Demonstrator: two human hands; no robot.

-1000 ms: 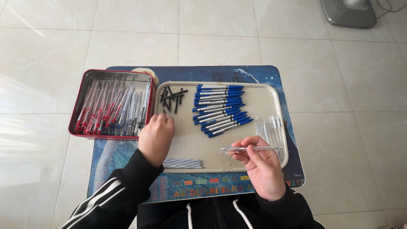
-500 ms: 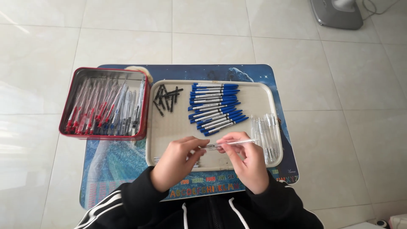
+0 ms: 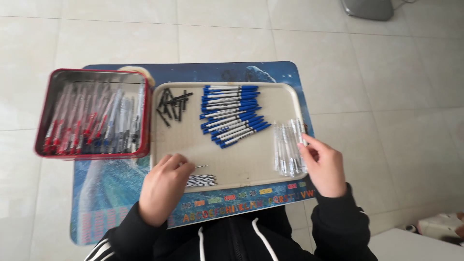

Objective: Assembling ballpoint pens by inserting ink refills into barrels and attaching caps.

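My left hand (image 3: pixel 164 186) is curled over the near left part of a beige tray (image 3: pixel 270 171), pinching a thin pen refill (image 3: pixel 201 166) just above a small heap of refills (image 3: pixel 200 181). My right hand (image 3: pixel 325 165) is at the tray's right edge, its fingertips closed on one of the clear pen barrels (image 3: pixel 287 147) lying in a bunch there. Capped blue pens (image 3: pixel 232 116) lie in a stack in the middle of the tray. Small black pen parts (image 3: pixel 171 104) sit in its far left corner.
A red metal tin (image 3: pixel 43 140) full of red and blue pens stands left of the tray. Both rest on a blue picture mat (image 3: pixel 106 193) on a pale tiled floor. A grey base (image 3: pixel 367 7) stands at the far right. A white object (image 3: pixel 442 224) lies at the near right.
My hands were together over the tray's near edge on one clear barrel. They have parted: the left went to the refills, the right to the barrel bunch.
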